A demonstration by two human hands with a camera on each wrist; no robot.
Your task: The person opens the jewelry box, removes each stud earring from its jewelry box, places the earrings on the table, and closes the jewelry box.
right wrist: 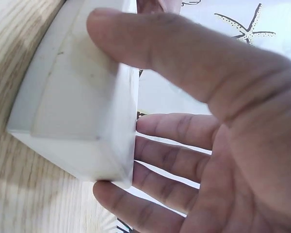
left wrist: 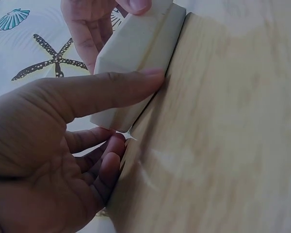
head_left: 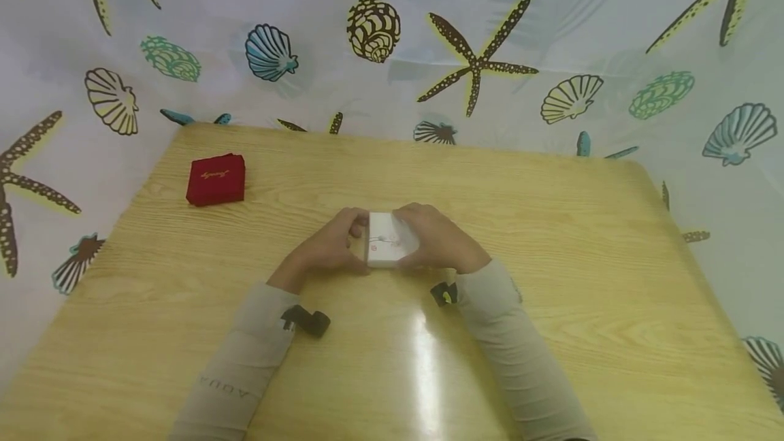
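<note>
Both hands hold a small white box [head_left: 384, 235], which rests on the wooden table with a thin line drawing and red marks on its top. My left hand [head_left: 333, 245] is at its left side, the thumb lying along the near wall in the left wrist view and the other fingers curled at the far corner. From the right, my right hand [head_left: 437, 238] grips it between a thumb on the near wall and fingers along the right and far sides. A seam between lid and base runs along the white box's wall [right wrist: 77, 87] in the right wrist view.
A dark red box [head_left: 216, 181] with gold lettering lies at the back left of the wooden table [head_left: 551, 223]. Behind and beside the table hangs a white cloth [head_left: 331, 87] printed with shells and starfish.
</note>
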